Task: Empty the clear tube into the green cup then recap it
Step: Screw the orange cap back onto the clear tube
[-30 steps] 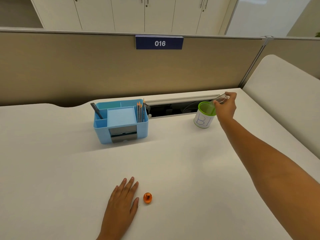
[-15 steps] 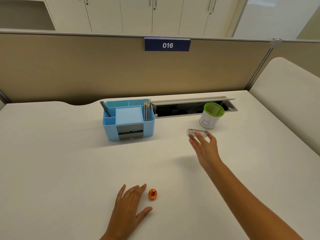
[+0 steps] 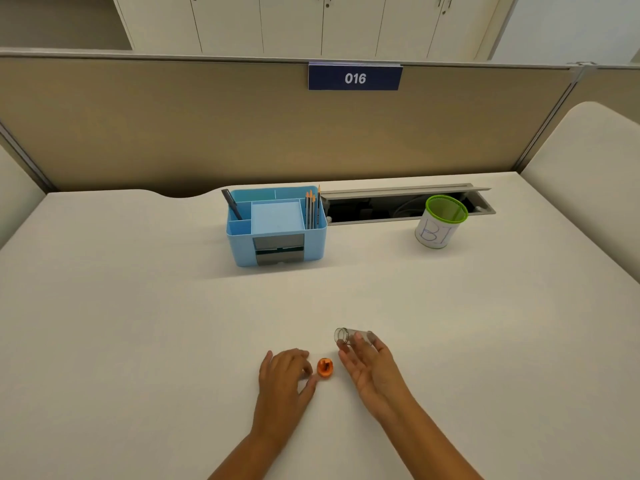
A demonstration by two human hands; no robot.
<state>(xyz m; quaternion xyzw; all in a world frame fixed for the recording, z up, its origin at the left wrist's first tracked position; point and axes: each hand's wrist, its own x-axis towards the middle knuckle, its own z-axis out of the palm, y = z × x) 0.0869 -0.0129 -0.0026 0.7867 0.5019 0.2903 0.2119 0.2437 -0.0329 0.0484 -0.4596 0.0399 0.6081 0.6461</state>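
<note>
Since 0.5 s ago the right hand (image 3: 372, 367) has drawn back from mid-bench toward the person, bringing the clear tube (image 3: 348, 336) with it; the tube now sits low, just right of the orange cap (image 3: 325, 367), where before it was held up not far from the green cup (image 3: 440, 221). 1 s ago that hand was at the cup's rim with the tube tilted over it. The left hand (image 3: 284, 379) has closed in on the cap, its thumb tip now touching the cap's lower left edge, fingers curled beside it.

Readable writing: a dark blue sign (image 3: 355, 77) on the partition reads "016" in white numerals. The green cup's white wrap carries blue handwritten letters that look like "BI".

The right hand's grip is a loose pinch: fingertips (image 3: 358, 337) lie across the tube's body, palm turned open and leftward. The tube lies roughly on its side, open mouth toward the left, uncapped; nothing shows inside it. Whether it touches the bench I cannot tell. The left hand's grip is half-curled, not yet shut around the cap.

The green cup stands upright at the far right of the bench (image 3: 138, 323), just before the open cable tray (image 3: 398, 206), well apart from both hands. A blue desk organiser (image 3: 277, 226) holding pencils (image 3: 311, 209) stands left of the tray.
</note>
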